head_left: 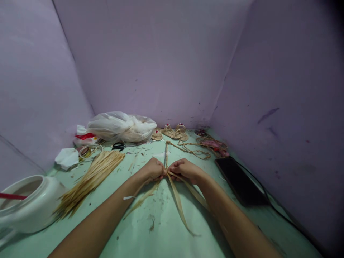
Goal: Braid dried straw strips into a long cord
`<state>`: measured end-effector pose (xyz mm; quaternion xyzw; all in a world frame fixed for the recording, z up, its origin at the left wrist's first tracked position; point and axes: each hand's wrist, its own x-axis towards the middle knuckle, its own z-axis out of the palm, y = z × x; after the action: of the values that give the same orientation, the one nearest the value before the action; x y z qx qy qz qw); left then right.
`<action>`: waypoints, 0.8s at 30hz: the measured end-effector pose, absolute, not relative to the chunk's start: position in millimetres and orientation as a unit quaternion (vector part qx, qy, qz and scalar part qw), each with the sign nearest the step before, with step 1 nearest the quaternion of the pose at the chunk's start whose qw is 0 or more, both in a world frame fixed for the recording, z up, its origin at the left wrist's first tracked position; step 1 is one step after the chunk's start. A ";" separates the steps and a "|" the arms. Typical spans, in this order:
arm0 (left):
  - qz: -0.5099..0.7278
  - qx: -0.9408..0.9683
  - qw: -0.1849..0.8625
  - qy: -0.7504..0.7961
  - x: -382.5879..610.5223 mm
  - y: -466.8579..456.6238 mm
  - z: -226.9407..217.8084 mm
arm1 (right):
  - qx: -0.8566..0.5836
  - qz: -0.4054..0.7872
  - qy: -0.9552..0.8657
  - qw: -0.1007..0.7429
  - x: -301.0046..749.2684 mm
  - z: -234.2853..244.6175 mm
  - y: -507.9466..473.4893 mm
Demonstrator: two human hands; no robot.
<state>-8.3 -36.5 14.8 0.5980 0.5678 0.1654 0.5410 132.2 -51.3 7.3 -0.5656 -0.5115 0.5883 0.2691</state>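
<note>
My left hand [155,169] and my right hand [185,169] meet over the green surface, fingers pinched at the lower end of a braided straw cord [166,154]. Flat straw strands [177,204] fan out below the fingers toward me. One strand hangs under my left hand, and another runs beneath my right wrist. From the fingers the cord goes straight away from me, then bends right into loose loops [197,152]. Which strand sits in which fingers is hard to make out.
Left are a bundle of dry straw strips [91,181], a white pot-like container [34,204], black scissors [118,146] and a tape roll [85,152]. A plastic bag [120,127] and small woven straw pieces [172,132] lie by the wall. A black tablet-like slab [240,181] with a cable lies right.
</note>
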 end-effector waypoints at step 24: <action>0.254 0.639 0.580 0.437 -17.9 -32.5 -2.3 | -0.509 0.676 -0.422 0.326 123.6 4.7 -55.3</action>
<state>-17.9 -32.5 -2.3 0.6388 0.4369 0.2545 0.5799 123.6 -55.3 4.7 -0.5088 -0.4221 0.6757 0.3261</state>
